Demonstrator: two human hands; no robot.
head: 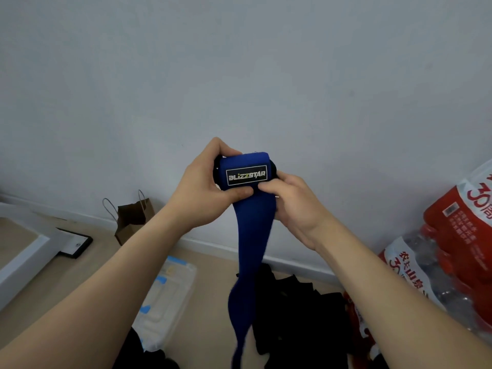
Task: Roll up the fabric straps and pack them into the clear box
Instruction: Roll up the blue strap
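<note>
Matt blue woven cloth for the strap [253, 235], soft and limp, with a smoother black label patch [246, 175]. Clear, faintly frosted plastic for the box [170, 296] near left, with blue plastic clips. Matt black cloth in the pile [292, 302] near the middle. Dull brown paper for the bag [133, 217] far left. Glossy, crinkled red and white plastic film over the bottle packs [458, 235] at right. Smooth pale wood-look floor [87, 262]; flat matt painted wall [239, 62].
</note>
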